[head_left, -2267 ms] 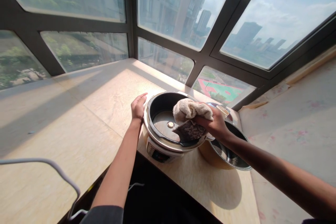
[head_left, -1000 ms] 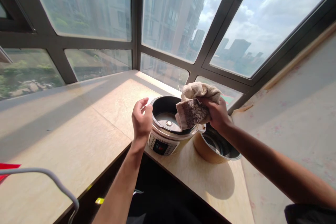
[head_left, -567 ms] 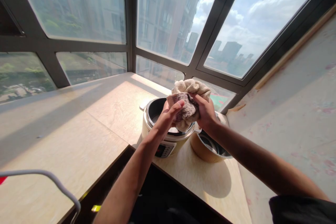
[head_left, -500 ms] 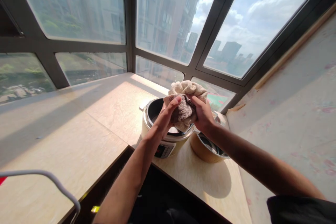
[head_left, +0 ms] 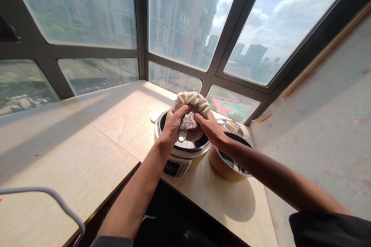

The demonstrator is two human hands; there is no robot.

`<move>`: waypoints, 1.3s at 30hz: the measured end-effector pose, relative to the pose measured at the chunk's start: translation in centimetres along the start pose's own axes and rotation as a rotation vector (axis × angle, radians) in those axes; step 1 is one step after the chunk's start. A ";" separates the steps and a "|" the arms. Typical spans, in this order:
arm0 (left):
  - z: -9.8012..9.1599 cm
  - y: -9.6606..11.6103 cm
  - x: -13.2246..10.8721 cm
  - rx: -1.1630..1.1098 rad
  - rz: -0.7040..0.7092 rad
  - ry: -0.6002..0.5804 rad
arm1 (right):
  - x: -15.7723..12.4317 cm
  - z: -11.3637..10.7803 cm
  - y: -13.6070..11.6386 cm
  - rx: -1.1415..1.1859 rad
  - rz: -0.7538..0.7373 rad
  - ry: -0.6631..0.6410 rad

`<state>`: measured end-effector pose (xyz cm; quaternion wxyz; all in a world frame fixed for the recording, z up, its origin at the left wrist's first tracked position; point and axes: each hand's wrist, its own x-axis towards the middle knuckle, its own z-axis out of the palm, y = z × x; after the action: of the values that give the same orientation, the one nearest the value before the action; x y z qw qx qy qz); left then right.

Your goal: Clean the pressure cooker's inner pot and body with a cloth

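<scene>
A beige and brown towel (head_left: 193, 102) is bunched up above the open rice cooker (head_left: 181, 159). My left hand (head_left: 171, 125) grips the towel's left side, fingers curled round it. My right hand (head_left: 209, 127) holds the towel's right side, fingers closed on the cloth. The cooker's dark inner bowl shows beneath the hands. Its control panel faces me at the counter's edge.
A metal pot (head_left: 232, 160) stands just right of the cooker, against the window corner. The pale wooden counter (head_left: 87, 139) runs along the window to the left. A white wire hanger (head_left: 52, 197) pokes in at the lower left. A wall (head_left: 324, 115) rises on the right.
My left hand left the cooker's rim and joined my right hand on the towel. Both hands have since lowered the bunched towel closer over the cooker.
</scene>
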<state>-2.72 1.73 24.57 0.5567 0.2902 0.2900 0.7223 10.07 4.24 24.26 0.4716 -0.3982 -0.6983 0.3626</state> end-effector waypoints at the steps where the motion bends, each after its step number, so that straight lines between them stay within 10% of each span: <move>1: -0.2 0.1 0.3 0.023 0.017 0.022 | 0.2 -0.2 -0.1 -0.016 0.003 -0.007; 10: -2.7 2.1 3.6 0.410 0.308 0.132 | 0.0 -1.9 0.0 0.176 0.026 -0.265; 21: -6.8 8.3 5.1 1.161 0.563 0.410 | 1.6 -6.9 7.9 -0.235 0.121 -0.094; 28: -8.5 5.8 6.2 1.553 0.357 0.355 | 2.1 -7.1 10.9 -0.560 -0.008 -0.098; 39: -10.0 3.2 6.2 1.412 0.278 0.486 | 2.0 -6.8 11.9 -0.611 -0.066 -0.041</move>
<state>-13.46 6.08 20.92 0.0627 0.4441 0.7587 0.4724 18.57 11.89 16.44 0.3273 -0.4912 -0.7970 0.1282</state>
